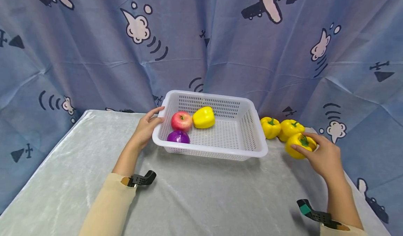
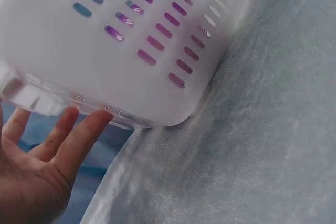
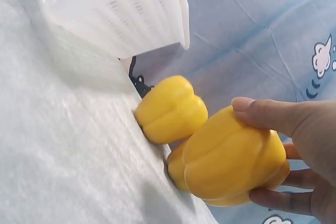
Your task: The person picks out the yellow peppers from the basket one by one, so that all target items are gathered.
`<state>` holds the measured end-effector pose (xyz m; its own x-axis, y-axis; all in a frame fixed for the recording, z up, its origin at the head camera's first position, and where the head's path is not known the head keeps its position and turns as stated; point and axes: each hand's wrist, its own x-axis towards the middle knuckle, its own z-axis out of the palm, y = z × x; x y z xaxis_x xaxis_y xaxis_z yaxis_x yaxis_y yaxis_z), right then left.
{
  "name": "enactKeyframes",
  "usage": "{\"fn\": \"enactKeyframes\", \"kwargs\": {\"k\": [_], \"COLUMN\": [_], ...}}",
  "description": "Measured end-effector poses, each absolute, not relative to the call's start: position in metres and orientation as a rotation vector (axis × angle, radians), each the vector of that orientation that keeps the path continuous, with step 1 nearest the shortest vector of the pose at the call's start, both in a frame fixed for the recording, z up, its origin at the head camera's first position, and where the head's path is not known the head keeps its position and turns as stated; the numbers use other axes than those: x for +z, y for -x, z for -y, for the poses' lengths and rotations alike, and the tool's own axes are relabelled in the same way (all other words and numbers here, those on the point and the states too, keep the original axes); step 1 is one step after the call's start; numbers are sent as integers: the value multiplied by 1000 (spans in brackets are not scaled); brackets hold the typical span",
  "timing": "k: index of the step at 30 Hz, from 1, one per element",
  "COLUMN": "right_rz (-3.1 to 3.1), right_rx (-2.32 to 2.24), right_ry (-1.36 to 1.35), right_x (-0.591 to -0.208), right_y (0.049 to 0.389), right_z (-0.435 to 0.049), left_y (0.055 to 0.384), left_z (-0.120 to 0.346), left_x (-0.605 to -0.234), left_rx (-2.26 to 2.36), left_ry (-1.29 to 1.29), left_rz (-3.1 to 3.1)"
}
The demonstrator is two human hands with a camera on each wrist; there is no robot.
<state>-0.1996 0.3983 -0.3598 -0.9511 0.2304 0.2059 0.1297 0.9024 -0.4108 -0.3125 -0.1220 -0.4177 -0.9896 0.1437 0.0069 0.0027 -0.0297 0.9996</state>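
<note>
Green-stemmed yellow pepper (image 1: 294,149) in right hand (image 1: 327,156), beyond white perforated basket (image 1: 214,150)'s right end

Yellow pepper (image 3: 231,156) (green-stemmed), white basket (image 1: 207,149)

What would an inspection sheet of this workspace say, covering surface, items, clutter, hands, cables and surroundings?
Surface: pale grey covering, lightly creased.
Items: white basket containing a red apple, a round purple item and a yellow pepper; two more peppers stand right of it.
Clutter: nothing seen.
Left hand: fingers touching the basket's left rim.
Right hand: holding another pepper between thumb and fingers.
Cables: nothing seen.
Surroundings: blue curtain printed with aeroplanes behind; black strap on each wrist.
</note>
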Motion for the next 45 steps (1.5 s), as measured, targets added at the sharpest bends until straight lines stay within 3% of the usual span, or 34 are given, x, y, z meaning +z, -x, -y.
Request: {"fn": "enactKeyframes", "kwargs": {"k": [31,45], "right_rz": [2884,2930], "right_rx": [644,606], "right_ry": [455,318], "right_x": [-386,-390], "right_y": [206,207], "right_z": [-425,-426], "left_y": [312,312], "left_z": [121,122], "left_x": [-417,-419], "left_rx": [2166,2165], "left_ry": [-161,-166], "left_rz": [-2111,-2111]}}
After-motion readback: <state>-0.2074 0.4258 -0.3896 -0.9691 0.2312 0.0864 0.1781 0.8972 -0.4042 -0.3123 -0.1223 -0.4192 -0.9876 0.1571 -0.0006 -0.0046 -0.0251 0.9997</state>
